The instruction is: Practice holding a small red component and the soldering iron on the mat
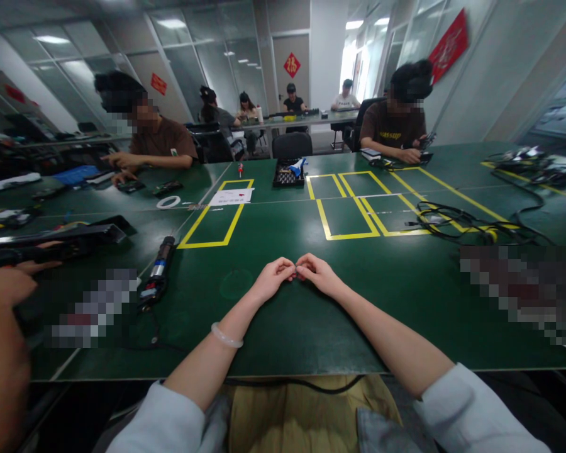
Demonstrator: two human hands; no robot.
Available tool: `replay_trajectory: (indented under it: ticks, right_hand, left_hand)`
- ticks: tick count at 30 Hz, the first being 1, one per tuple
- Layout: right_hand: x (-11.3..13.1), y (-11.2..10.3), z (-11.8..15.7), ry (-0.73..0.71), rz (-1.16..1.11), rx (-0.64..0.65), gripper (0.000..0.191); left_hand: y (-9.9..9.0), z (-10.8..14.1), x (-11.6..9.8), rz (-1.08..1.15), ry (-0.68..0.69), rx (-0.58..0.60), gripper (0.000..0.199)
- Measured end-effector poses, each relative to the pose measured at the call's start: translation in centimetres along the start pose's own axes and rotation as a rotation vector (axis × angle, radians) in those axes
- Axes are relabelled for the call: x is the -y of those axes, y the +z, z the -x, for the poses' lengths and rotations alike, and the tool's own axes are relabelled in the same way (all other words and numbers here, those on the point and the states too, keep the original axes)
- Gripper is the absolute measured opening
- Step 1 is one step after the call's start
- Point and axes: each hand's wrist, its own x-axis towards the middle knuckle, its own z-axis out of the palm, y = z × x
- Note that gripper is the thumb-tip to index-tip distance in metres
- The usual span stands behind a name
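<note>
Here, the left hand (pixel 274 277) and the right hand (pixel 317 272) are brought together at the middle of the green tabletop (pixel 283 327), fingertips touching fingertip to fingertip, both curled closed. Whether something tiny is pinched between them cannot be told; nothing is seen there. A pale bangle (pixel 226 336) is worn on the left wrist. The nearest tool, a cylindrical powered driver (pixel 158 270) with its cord, is laid well apart to the left, beside a blurred patch. Farther off, a black parts tray (pixel 287 173) is set at the far edge between the yellow tape boxes (pixel 349 217), and a white sheet (pixel 231 196) is placed inside the left box. A tangle of black cables (pixel 457 223) is spread to the right. If a small part is indeed held, it is judged that it could be dropped and lost against the dark surface, since only fingertips are used; the cables could also be snagged by a sleeve reaching right.
</note>
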Motion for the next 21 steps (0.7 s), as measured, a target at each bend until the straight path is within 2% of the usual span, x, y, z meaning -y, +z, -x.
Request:
replay_trajectory:
  ticks: [6,14,18,21]
  right_hand:
    - [0.3,-0.2,0.0,-0.045,0.12,-0.015,0.018]
    - [0.8,-0.2,0.1,-0.037,0.145,-0.008,0.017]
    - [0.6,-0.3,0.2,-0.031,0.145,-0.003,0.015]
    - [0.3,-0.2,0.0,-0.025,0.121,-0.007,0.015]
  left_hand:
    - [-0.1,0.1,0.0,-0.025,0.018,-0.011,0.028]
    - [-0.6,0.1,-0.4,-0.128,0.01,-0.019,0.026]
    - [-3.1,1.1,-1.4,-0.263,-0.004,-0.051,0.034]
    - [-6.6,2.7,-1.8,-0.475,-0.011,-0.134,0.042]
